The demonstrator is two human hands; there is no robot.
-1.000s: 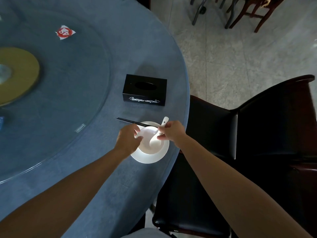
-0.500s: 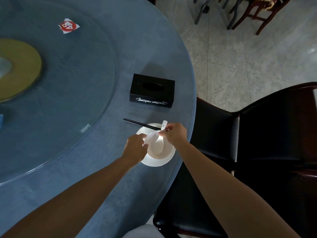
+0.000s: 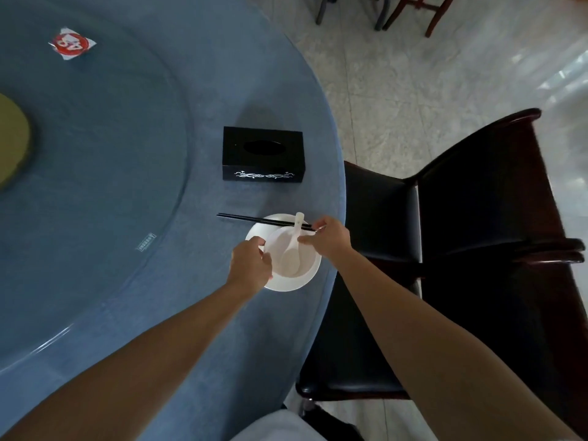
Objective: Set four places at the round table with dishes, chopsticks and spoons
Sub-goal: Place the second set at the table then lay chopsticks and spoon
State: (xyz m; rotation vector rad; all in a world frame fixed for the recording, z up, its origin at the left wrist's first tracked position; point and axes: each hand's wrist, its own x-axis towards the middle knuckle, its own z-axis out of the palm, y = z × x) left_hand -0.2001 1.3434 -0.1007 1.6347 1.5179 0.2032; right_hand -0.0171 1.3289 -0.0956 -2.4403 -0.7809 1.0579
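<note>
A white plate (image 3: 288,284) lies near the table's right edge with a white bowl (image 3: 307,261) on it. A white spoon (image 3: 294,249) rests in the bowl, its handle pointing away from me. Black chopsticks (image 3: 251,219) lie across the plate's far rim. My left hand (image 3: 249,268) grips the bowl's left rim. My right hand (image 3: 327,241) is at the bowl's right side; its thumb is against the spoon handle and its forefinger lies over the right end of the chopsticks.
A black tissue box (image 3: 263,157) stands just beyond the plate. The round blue table (image 3: 197,329) carries a glass turntable (image 3: 95,173) with a red-and-white packet (image 3: 71,43). A dark chair (image 3: 477,237) stands right of the plate, with more chair legs (image 3: 397,11) behind.
The spoon has been lowered into the bowl and its handle now shows clear of my right hand, which has shifted right. My left hand stays on the bowl's rim.
</note>
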